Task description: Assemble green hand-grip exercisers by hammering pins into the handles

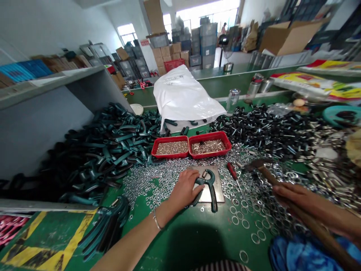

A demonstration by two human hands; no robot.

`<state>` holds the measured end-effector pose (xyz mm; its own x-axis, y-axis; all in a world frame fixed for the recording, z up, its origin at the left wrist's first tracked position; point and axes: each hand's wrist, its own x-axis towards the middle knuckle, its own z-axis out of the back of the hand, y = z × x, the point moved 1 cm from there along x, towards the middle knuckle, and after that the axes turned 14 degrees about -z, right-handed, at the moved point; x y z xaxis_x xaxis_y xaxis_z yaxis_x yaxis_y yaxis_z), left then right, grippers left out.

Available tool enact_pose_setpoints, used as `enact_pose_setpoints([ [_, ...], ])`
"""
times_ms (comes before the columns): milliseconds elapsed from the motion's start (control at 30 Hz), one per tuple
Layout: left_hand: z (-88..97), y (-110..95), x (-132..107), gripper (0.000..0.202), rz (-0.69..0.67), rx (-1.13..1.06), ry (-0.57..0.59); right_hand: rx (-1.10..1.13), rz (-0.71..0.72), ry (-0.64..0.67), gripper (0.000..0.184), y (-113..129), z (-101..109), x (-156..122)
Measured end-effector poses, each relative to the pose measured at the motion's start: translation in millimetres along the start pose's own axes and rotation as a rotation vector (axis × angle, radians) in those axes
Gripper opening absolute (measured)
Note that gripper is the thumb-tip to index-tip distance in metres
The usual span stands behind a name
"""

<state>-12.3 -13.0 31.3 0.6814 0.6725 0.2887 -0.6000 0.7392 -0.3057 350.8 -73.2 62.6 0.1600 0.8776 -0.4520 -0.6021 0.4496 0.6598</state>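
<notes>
Pinning a teal hand exerciser (212,192) down on a steel plate (220,188) atop the green surface (180,229), left grip (183,190) wide and flat, fingers hiding part of the exerciser's head. Right grip (299,197) closed around a wooden-handled hammer (266,174), handle end cut off past the lower right frame edge.

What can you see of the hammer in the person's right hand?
The hammer has a dark metal head and a long brown wooden handle. The right hand grips the handle partway along, with the head reaching forward and to the left. The far end of the handle runs out of view at the bottom right corner, above a blue cloth. The head sits over scattered metal washers, though it's hard to tell whether it touches them.
</notes>
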Motion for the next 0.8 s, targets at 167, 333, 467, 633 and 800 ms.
enact_pose_setpoints([
  [167, -1.0, -30, -19, 0.038, 0.173, 0.188, 0.174, -0.04, 0.066, 0.197, 0.035, 28, -38, -21],
  [333, -11.1, -34, -19, 0.022, 0.129, 0.201, 0.313, -0.29, 0.243, 0.145, 0.035, 59, -75, -21],
  [467, -10.6, -30, -16, 0.023, 0.115, 0.169, 0.331, -0.452, 0.254, 0.029, 0.035, 72, -88, -9],
  [633, -9.6, -30, -15, 0.023, 0.135, 0.151, 0.334, -0.449, 0.307, 0.153, 0.036, 74, -94, -4],
  [800, -7.5, -31, -14, 0.021, 0.104, 0.158, 0.343, -0.472, 0.269, 0.123, 0.039, 77, -88, 4],
])
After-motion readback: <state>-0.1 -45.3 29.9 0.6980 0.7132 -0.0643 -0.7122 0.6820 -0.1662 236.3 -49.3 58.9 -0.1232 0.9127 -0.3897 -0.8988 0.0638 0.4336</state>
